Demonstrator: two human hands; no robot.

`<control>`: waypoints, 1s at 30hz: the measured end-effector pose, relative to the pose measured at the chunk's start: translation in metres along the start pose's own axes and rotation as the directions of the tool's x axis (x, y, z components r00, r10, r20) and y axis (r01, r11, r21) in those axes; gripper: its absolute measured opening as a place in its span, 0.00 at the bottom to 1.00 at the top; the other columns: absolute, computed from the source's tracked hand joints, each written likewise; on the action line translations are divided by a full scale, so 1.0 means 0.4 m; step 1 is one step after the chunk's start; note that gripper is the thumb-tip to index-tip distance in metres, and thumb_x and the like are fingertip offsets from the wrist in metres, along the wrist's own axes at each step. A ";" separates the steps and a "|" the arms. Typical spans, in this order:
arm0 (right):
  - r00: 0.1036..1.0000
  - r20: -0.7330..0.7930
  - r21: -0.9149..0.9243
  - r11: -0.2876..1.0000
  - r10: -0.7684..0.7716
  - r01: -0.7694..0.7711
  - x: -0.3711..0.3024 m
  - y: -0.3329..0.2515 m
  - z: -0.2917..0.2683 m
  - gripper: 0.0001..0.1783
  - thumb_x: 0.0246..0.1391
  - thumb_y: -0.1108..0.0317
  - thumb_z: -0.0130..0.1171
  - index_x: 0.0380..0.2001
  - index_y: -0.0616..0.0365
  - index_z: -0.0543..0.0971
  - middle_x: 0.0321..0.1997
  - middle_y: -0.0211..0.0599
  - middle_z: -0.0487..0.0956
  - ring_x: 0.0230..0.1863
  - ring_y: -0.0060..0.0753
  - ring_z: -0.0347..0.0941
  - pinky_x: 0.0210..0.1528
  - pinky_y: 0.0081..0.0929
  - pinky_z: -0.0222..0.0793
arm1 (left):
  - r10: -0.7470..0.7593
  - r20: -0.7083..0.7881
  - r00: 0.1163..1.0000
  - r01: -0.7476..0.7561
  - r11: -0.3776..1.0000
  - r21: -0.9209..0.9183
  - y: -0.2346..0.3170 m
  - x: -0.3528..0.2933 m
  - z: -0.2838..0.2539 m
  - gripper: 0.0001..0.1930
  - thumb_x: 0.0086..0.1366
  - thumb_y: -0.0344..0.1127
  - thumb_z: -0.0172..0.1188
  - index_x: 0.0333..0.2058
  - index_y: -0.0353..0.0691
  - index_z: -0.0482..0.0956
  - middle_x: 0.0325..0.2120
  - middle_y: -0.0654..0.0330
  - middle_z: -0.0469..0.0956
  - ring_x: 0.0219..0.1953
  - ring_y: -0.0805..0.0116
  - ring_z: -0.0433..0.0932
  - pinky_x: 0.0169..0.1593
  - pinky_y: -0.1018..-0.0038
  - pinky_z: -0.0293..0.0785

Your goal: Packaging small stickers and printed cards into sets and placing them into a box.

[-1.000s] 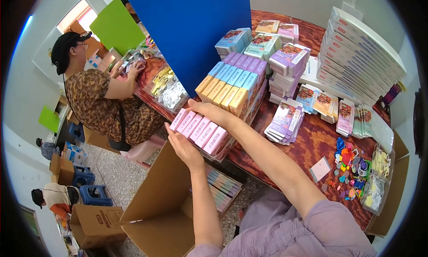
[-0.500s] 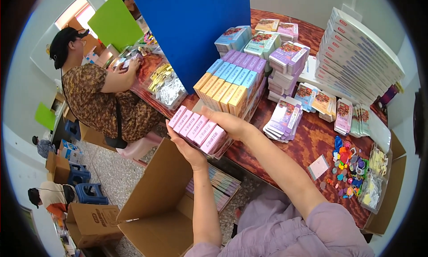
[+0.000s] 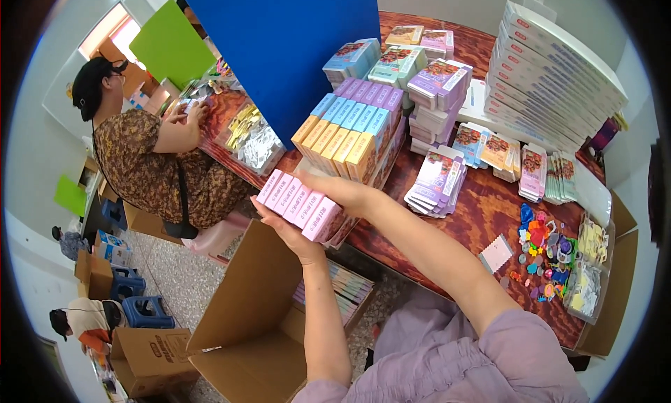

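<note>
Between my two hands is a row of several small pink boxes (image 3: 299,202), pressed side by side with their narrow printed ends up. My left hand (image 3: 292,237) supports the row from the near left side. Across its far right side lies my right hand (image 3: 335,192), its fingertips partly hidden behind the boxes. Just beyond them, rows of orange, blue and purple boxes (image 3: 349,127) stand packed in a block on the table. Below my hands is an open cardboard carton (image 3: 241,312), with more pastel boxes (image 3: 342,291) lying low beside it.
On the reddish table (image 3: 391,246) are piles of flat cartons (image 3: 437,179), stacked white boxes (image 3: 552,82), small colourful trinkets (image 3: 549,253) and bag-filled trays (image 3: 587,284). A blue partition (image 3: 286,47) stands at the back. A seated co-worker (image 3: 143,144) works at the left.
The pink boxes look squeezed closer together between my hands. The whole view has shifted slightly, and the table things appear a little further left.
</note>
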State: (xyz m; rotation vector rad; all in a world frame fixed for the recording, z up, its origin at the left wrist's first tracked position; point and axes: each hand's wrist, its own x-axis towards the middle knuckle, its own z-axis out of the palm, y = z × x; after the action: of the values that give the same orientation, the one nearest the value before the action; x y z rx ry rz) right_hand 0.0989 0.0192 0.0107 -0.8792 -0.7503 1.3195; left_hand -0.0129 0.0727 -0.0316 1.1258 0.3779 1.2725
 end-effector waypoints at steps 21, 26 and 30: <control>0.951 -0.157 -0.477 0.864 -0.265 0.162 -0.091 -0.021 0.048 0.44 0.64 0.46 0.54 0.67 0.75 0.58 0.60 0.46 0.75 0.58 0.32 0.73 0.59 0.25 0.66 | -0.046 0.041 0.998 0.047 0.999 -0.024 0.065 -0.065 0.037 0.42 0.73 0.67 0.26 0.73 0.41 0.37 0.71 0.51 0.48 0.71 0.55 0.53 0.71 0.59 0.50; 0.976 -0.164 -0.111 0.985 -0.146 0.128 -0.088 -0.012 0.039 0.33 0.68 0.55 0.52 0.65 0.71 0.64 0.58 0.43 0.76 0.57 0.27 0.72 0.59 0.25 0.66 | -0.050 0.051 0.997 0.052 0.998 -0.042 0.057 -0.060 0.030 0.41 0.73 0.67 0.27 0.73 0.44 0.39 0.71 0.54 0.51 0.70 0.59 0.56 0.71 0.62 0.52; 0.969 -0.147 -0.241 0.957 -0.201 0.162 -0.075 -0.007 0.027 0.30 0.68 0.56 0.50 0.64 0.69 0.66 0.58 0.41 0.76 0.56 0.27 0.72 0.59 0.25 0.66 | -0.065 0.039 0.997 0.066 0.997 -0.044 0.051 -0.060 0.020 0.41 0.73 0.67 0.27 0.73 0.43 0.40 0.70 0.54 0.52 0.69 0.60 0.57 0.70 0.62 0.52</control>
State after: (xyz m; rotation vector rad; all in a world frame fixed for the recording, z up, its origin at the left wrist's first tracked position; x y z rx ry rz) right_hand 0.0874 -0.0094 0.0193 -1.0647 -0.8377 0.9942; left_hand -0.0259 0.0455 -0.0195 1.0893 0.3537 1.1953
